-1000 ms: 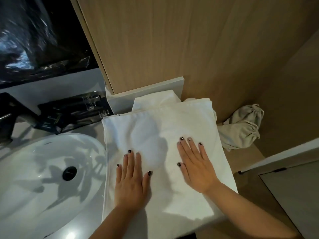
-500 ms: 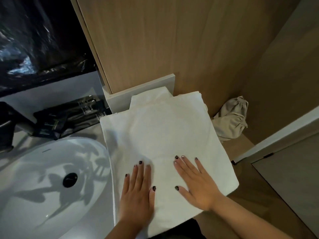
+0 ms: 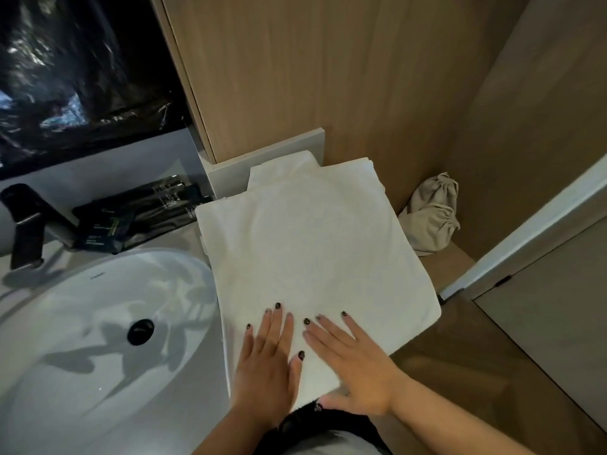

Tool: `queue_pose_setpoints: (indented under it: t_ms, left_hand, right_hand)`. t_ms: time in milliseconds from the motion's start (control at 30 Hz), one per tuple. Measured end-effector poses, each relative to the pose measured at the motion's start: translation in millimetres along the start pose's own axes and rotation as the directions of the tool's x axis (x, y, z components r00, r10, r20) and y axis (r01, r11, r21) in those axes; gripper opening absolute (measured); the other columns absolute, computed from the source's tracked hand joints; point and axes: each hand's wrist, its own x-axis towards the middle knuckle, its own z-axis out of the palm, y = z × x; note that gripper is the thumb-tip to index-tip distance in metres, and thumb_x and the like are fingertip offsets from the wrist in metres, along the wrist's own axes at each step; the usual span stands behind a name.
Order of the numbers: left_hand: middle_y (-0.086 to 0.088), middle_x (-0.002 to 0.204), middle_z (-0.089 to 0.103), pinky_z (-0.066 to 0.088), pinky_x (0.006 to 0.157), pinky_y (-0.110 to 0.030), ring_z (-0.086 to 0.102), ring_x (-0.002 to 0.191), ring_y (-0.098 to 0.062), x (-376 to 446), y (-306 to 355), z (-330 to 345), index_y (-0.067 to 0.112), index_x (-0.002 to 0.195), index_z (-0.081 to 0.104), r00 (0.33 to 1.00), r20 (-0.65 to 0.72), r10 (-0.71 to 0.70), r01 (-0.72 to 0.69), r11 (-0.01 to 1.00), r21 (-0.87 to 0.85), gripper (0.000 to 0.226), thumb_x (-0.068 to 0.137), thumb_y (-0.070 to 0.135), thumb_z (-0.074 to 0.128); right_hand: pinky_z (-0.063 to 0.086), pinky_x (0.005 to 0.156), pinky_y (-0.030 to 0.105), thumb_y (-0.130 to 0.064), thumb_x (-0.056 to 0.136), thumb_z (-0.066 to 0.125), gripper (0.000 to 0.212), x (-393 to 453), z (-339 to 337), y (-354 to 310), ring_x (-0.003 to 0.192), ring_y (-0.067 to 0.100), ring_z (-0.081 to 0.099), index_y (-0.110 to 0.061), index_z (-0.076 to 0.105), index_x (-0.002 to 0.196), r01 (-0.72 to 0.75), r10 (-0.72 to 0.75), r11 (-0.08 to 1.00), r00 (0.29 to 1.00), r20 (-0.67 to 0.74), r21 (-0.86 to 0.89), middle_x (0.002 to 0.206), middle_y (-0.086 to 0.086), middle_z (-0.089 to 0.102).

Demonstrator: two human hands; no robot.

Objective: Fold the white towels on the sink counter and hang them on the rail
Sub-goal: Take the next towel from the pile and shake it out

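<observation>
Both hands lower centre, palms down: left hand [image 3: 266,366] and right hand [image 3: 354,372], fingers straight, pressing near edge of folded white towel [image 3: 312,251]. Towel on table [image 3: 213,362], right of sink [image 3: 98,339]. Beige pouch [image 3: 430,218] beyond, right.

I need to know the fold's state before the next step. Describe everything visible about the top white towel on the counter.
The white towel is folded into a flat, roughly rectangular pad of soft, terry-looking cloth, lying on the counter right of the sink basin. Its right near corner overhangs the counter edge. It lies over another white towel that peeks out at the far end. Both hands press flat on its near end, left hand beside right hand, fingers straight.
</observation>
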Motion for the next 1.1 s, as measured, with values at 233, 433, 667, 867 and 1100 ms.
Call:
queue_pose_setpoints:
  t_ms: [233, 433, 667, 867, 1100]
  left_hand:
    - [-0.015, 0.159, 0.028, 0.005, 0.117, -0.041, 0.026, 0.146, -0.033, -18.3, -12.5, -3.0, 0.004, 0.15, 0.037, 0.99, -0.016, -0.138, 0.138, 0.99, 0.034, 0.069, 0.098, 0.048, 0.031]
    - [-0.017, 0.157, 0.031, 0.028, 0.108, -0.063, 0.032, 0.144, -0.036, -29.9, 53.2, 2.9, 0.004, 0.147, 0.043, 0.993, 0.117, -0.019, 0.011, 0.998, 0.07, 0.084, 0.085, 0.059, 0.057]
    - [-0.009, 0.16, -0.024, 0.007, 0.116, -0.067, -0.022, 0.146, -0.034, -29.8, 66.6, -0.1, 0.021, 0.15, -0.023, 0.955, 0.164, -0.246, 0.217, 0.96, 0.178, 0.091, 0.097, 0.038, 0.05]
    - [-0.023, 0.133, 0.059, 0.051, 0.085, -0.063, 0.059, 0.118, -0.044, -52.5, 60.7, -15.2, 0.003, 0.129, 0.063, 0.971, 0.033, -0.236, 0.228, 0.96, 0.161, 0.085, 0.049, -0.006, 0.09]
    - [-0.021, 0.148, 0.042, 0.046, 0.103, -0.044, 0.05, 0.132, -0.036, -75.7, 33.8, -8.3, -0.003, 0.141, 0.048, 0.94, -0.116, -0.32, 0.327, 0.944, 0.046, 0.081, 0.066, -0.025, 0.067]
  right_hand:
    - [0.001, 0.121, 0.05, -0.006, 0.064, 0.077, 0.105, -29.5, -13.0, 50.4, 0.148, 0.032, 0.021, -0.007, 0.021, 0.154, -0.247, 0.247, 0.963, 0.969, -0.01, -0.107, 0.161, 0.012, 0.022]
    - [0.023, 0.113, 0.06, -0.025, 0.077, 0.076, 0.093, -28.3, -3.3, 20.0, 0.146, 0.035, 0.025, -0.007, 0.026, 0.154, 0.034, -0.042, 0.988, 0.998, -0.051, -0.153, 0.159, 0.014, 0.026]
    - [-0.002, 0.116, 0.063, -0.018, 0.101, 0.046, 0.083, -19.3, -0.8, 4.4, 0.147, 0.04, -0.019, -0.005, -0.019, 0.152, 0.0, 0.021, 0.978, 0.994, 0.103, -0.207, 0.161, 0.016, -0.02]
    - [0.004, 0.12, 0.051, -0.006, 0.1, 0.044, 0.077, -48.4, -4.6, 37.7, 0.149, 0.04, -0.007, 0.002, -0.013, 0.151, 0.037, -0.029, 0.967, 0.999, 0.038, -0.254, 0.161, 0.024, -0.01]
    - [0.007, 0.12, 0.044, 0.006, 0.095, 0.047, 0.076, -86.8, -8.6, 92.9, 0.15, 0.039, 0.004, 0.005, -0.004, 0.152, 0.026, -0.016, 0.955, 0.999, 0.036, -0.294, 0.161, 0.027, 0.002]
